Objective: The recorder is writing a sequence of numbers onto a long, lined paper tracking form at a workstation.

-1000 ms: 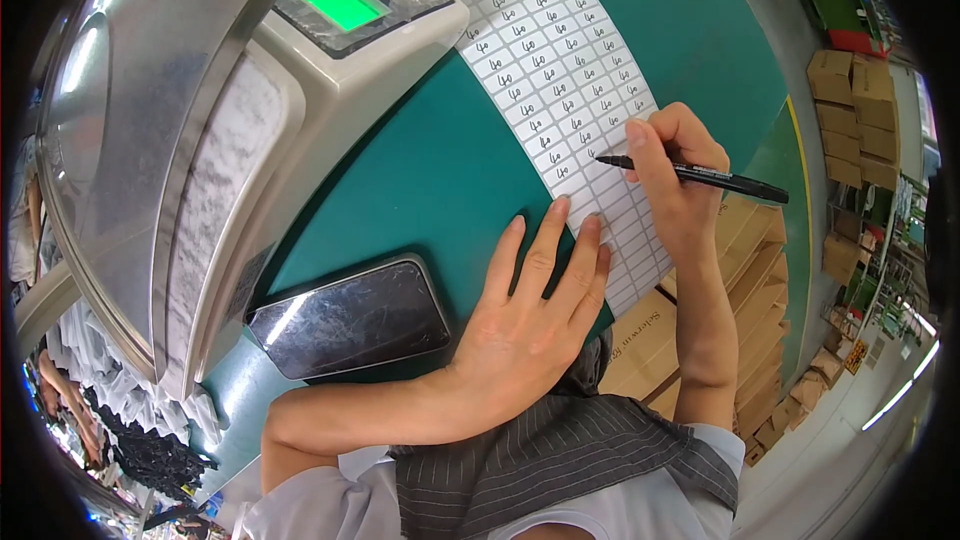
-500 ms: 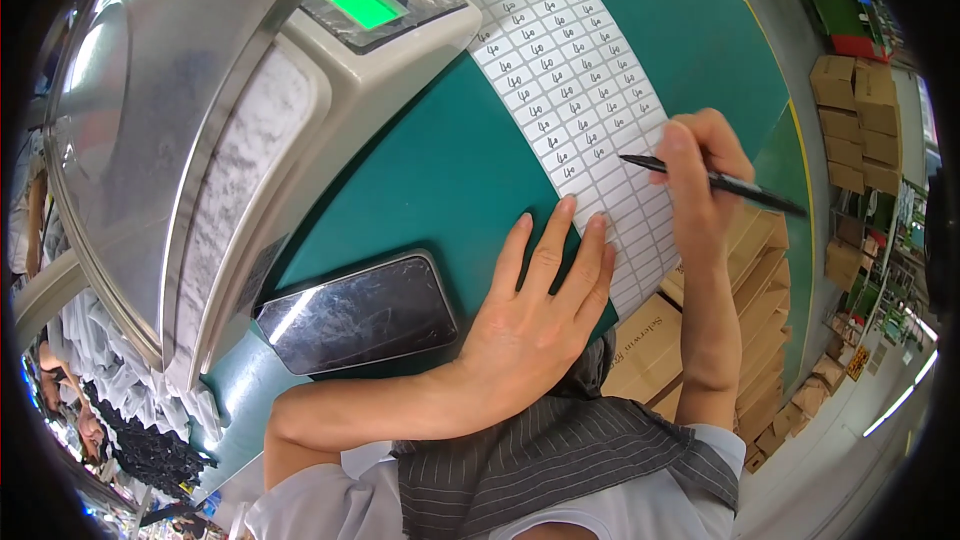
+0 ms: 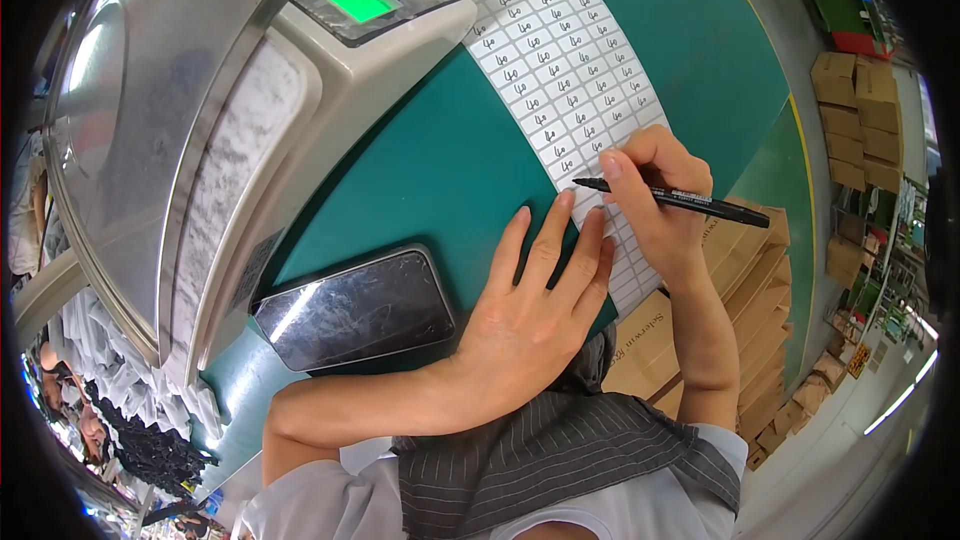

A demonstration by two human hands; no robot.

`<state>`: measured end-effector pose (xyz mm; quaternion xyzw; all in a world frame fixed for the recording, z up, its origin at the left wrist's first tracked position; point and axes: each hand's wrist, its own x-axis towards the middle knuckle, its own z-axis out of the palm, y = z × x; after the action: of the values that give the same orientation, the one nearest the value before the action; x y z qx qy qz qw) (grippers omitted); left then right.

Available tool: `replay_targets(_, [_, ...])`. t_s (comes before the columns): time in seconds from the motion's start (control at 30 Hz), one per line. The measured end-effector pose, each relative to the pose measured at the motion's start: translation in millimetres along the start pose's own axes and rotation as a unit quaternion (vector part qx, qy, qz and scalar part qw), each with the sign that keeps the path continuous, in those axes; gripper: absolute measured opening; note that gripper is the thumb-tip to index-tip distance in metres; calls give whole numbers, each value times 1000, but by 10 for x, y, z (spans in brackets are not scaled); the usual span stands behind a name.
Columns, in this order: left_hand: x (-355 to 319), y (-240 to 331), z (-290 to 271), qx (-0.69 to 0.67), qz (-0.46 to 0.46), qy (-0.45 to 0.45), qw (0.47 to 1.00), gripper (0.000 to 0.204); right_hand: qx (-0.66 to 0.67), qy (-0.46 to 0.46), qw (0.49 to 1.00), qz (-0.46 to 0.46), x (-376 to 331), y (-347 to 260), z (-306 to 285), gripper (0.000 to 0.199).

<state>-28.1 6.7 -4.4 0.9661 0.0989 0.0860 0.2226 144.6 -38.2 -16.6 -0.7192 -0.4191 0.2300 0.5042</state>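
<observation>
Nearest, the left hand (image 3: pixel 530 315) lies flat and spread wide, palm down, on the green table (image 3: pixel 430 170). It holds nothing; its fingertips (image 3: pixel 566 202) rest on the near edge of the label sheet (image 3: pixel 560 80) and pin it to the surface.

At 1 o'clock from the left hand, just beside its fingertips, the right hand (image 3: pixel 655 190) is closed in a writing grip on a black pen (image 3: pixel 680 202). The pen lies nearly level, its tip pointing to 9 o'clock and touching the sheet just beyond the left fingertips; its rear end projects to 3 o'clock past the table edge.

The label sheet is a white grid of small rectangular labels, most of them bearing handwritten marks. It runs from under both hands toward 11 o'clock, to the far end of the table.

At 9 o'clock from the left hand, near the wrist, a dark phone (image 3: pixel 355 310) lies flat, screen up. Beyond it, at 10 to 11 o'clock, stands a weighing scale (image 3: pixel 200 120) with a steel pan and a lit green display.

At 3 o'clock, below the table edge, flattened brown cartons (image 3: pixel 740 280) are stacked.
</observation>
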Motion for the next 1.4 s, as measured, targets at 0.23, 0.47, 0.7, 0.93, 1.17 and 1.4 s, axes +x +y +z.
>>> replay_targets(0.23, [19,29,-20,-5,-20,-1,1000,38,-15,-13,1000,-10,0,-12,18,21])
replay_targets(0.47, [-1,2,-5,2,0,3,1000,44,-34,5,999,-30,2,10,1,23])
replay_targets(0.7, [8,-3,-8,3,-2,-3,1000,44,-40,-11,999,-33,13,1,-6,24])
replay_targets(0.93, [16,27,-30,-9,-25,-3,1000,37,-49,-4,998,-35,16,5,-3,23])
replay_targets(1.17, [11,24,-20,-2,-21,-1,1000,37,-30,-2,1000,-1,-5,-8,3,24])
replay_targets(1.4, [18,17,-46,2,-12,-10,1000,38,66,63,995,43,52,4,-154,21])
